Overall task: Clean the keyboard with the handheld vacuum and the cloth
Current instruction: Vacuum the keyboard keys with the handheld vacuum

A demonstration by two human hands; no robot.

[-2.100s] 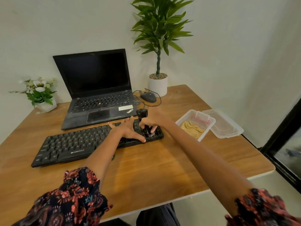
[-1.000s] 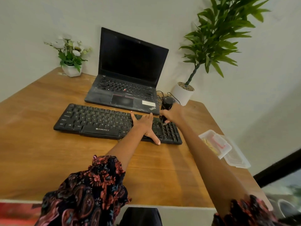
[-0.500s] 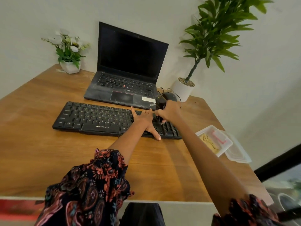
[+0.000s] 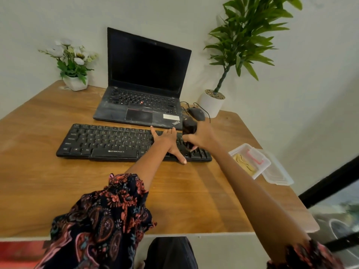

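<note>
Keyboard (image 4: 116,142) right end: right grip (image 4: 202,136) has slid the clutched handheld vacuum (image 4: 189,126) rearward; flat left grip (image 4: 165,140) stays pressing.

Behind the keyboard (image 4: 108,141) the laptop (image 4: 139,109) stands close and blocks the way. To its right lie the mouse (image 4: 196,113) and an open container (image 4: 250,161); in front of it the table (image 4: 97,181) is bare wood.

The right grip (image 4: 200,137) wraps around the black handheld vacuum (image 4: 189,126), holding it upright over the right end of the black keyboard (image 4: 108,141) on the wooden bench (image 4: 58,191). Just left of it, the left grip (image 4: 167,141) presses flat on the keys, fingers spread (thumb at the front edge). Right of the right grip sits a clear container (image 4: 250,160) with a yellow cloth (image 4: 243,164) inside.
</note>
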